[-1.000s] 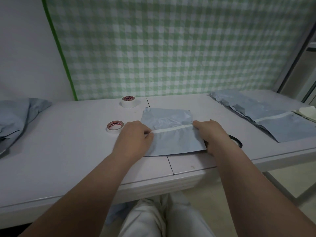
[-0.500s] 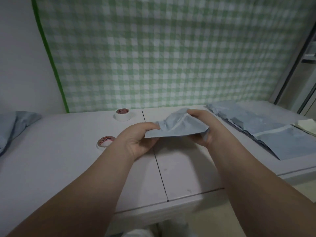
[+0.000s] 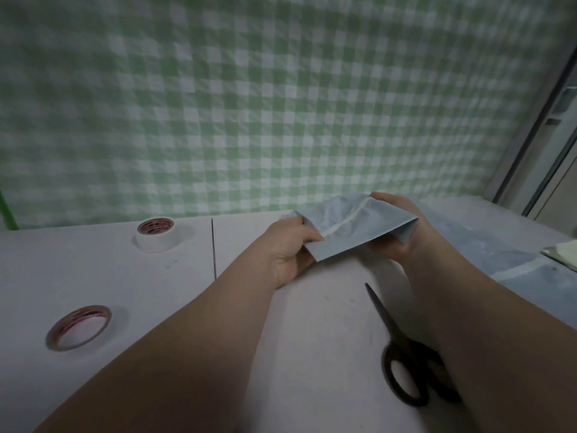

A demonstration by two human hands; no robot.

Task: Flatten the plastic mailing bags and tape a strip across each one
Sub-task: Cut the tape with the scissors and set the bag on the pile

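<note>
A grey-blue mailing bag (image 3: 352, 232) with a white tape strip across it hangs above the white table (image 3: 125, 276), sagging in the middle. My left hand (image 3: 288, 248) grips its left edge, thumb on top. My right hand (image 3: 398, 226) holds its right edge, fingers curled round it. A thick white tape roll (image 3: 157, 234) stands at the back left. A thinner tape roll (image 3: 78, 328) lies nearer on the left.
Black scissors (image 3: 406, 364) lie on the table under my right forearm. A pile of taped grey-blue bags (image 3: 530, 267) lies at the right, with a pale sheet (image 3: 562, 253) beyond it. A green checked cloth hangs behind the table.
Both hands have lifted the taped bag off the table and carried it to the right, toward the pile. The scissors, hidden before, now show.
</note>
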